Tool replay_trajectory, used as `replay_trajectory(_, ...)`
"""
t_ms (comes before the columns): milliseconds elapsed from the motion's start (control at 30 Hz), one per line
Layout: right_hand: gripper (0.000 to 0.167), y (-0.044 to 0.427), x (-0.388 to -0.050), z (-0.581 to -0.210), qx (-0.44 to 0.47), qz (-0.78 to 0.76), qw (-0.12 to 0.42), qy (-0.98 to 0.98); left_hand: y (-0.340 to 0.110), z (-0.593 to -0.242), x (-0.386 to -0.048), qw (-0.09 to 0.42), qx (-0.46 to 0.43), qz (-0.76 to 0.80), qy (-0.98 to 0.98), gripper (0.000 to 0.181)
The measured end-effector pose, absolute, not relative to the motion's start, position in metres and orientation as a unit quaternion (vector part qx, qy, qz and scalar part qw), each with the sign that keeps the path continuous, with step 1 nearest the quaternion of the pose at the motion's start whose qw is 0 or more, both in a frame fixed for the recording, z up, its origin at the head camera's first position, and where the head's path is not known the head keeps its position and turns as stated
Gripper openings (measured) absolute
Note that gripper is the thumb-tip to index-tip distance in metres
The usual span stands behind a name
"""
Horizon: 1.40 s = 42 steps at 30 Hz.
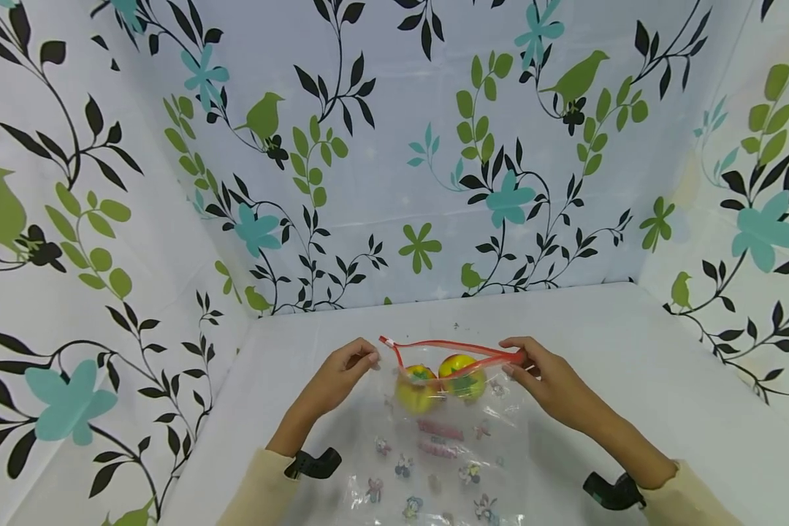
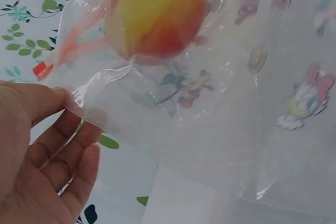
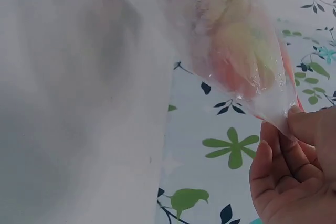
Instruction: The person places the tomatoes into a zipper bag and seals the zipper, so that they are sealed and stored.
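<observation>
A clear zip bag [image 1: 434, 467] with small cartoon prints and a red zip edge [image 1: 456, 343] hangs between both hands, its mouth parted. Two round yellow-and-red fruits [image 1: 417, 391] with green on top show near the mouth; their exact kind I cannot tell. My left hand [image 1: 343, 374] pinches the bag's left edge between thumb and fingers, just below the red slider, as the left wrist view shows. At the opposite corner, the thumb and fingers of my right hand [image 1: 552, 380] pinch the bag by the red edge.
Behind and below the bag lies a white table [image 1: 598, 336]. Cloth walls [image 1: 381, 183] printed with leaves, birds and flowers enclose it at the back and sides. Each wrist wears a black camera mount [image 1: 611, 491].
</observation>
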State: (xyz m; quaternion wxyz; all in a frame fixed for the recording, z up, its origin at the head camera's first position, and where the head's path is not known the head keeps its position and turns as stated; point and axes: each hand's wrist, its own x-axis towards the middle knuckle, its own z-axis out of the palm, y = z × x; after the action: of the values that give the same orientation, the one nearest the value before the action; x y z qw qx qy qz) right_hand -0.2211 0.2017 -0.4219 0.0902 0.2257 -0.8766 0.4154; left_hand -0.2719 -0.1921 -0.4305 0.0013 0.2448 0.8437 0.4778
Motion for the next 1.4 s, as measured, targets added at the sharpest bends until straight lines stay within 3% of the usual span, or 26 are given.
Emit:
replay_trajectory(333, 0.012, 0.200, -0.223, -0.418, 0.215, 0.433, 0.142, -0.864, -0.189, -0.421, -0.260, -0.044, 0.251, 0.508, 0.822, 0.022)
replay_trajectory(467, 0.013, 0.201, -0.222, -0.417, 0.188, 0.438, 0.155, -0.865, -0.191, -0.422, -0.257, -0.059, 0.217, 0.532, 0.816, 0.021)
replay_trajectory(667, 0.014, 0.201, -0.224, -0.417, 0.170, 0.458, 0.161, -0.858, -0.188, -0.423, -0.254, -0.056, 0.211, 0.554, 0.804, 0.033)
replay_trajectory(1033, 0.017, 0.205, -0.228, -0.421, 0.160, 0.469, 0.160, -0.854, -0.190, -0.431, -0.251, -0.079, 0.146, 0.586, 0.793, 0.014)
replay_trajectory(1400, 0.016, 0.208, -0.246, -0.427, 0.168, 0.451, 0.146, -0.865, -0.190, -0.445, -0.256, -0.081, 0.138, 0.571, 0.805, 0.018)
